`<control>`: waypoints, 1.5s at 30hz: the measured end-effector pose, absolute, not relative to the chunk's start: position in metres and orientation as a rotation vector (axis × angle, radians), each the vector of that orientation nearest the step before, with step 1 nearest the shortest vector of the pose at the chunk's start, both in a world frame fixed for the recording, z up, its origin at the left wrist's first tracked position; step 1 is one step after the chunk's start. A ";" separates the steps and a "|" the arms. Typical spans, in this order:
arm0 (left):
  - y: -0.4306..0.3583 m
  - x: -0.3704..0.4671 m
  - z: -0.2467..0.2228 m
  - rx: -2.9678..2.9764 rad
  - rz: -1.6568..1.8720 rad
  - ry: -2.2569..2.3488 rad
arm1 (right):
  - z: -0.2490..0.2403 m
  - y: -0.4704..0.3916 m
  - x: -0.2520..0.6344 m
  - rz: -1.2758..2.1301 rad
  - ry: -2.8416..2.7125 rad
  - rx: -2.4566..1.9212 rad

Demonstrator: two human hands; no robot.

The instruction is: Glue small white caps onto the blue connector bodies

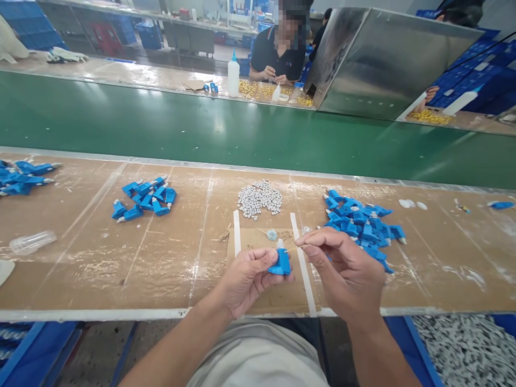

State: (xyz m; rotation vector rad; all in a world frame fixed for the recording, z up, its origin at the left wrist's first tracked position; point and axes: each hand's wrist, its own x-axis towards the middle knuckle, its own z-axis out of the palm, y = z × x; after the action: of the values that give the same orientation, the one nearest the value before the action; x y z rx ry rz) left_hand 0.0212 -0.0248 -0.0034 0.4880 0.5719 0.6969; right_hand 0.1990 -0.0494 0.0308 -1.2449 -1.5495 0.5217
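brown worktop (121, 258) below green belt (161, 123), lower centre: blue connector (281, 263) is pinched in closed left hand (245, 279), thin stick (293, 249) gripped by closed right hand (342, 269) at its white tip; stick best kept steady, connector piles (365, 226) left undisturbed.

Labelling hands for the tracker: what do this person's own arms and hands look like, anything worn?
Both are bare: left hand and right hand have no gloves, rings or watch visible. Forearms are uncovered up to the frame edge, with no sleeves showing. Fingernails are short.
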 end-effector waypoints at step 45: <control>-0.021 -0.026 -0.037 0.260 0.931 0.663 | -0.007 0.007 0.209 0.666 -1.834 -1.465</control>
State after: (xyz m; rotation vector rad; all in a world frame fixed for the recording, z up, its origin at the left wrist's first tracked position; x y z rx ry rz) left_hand -0.0256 -0.0214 -0.0365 0.2598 0.6633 0.9312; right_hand 0.2089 0.0069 -0.0068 -1.4646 -1.8340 0.6656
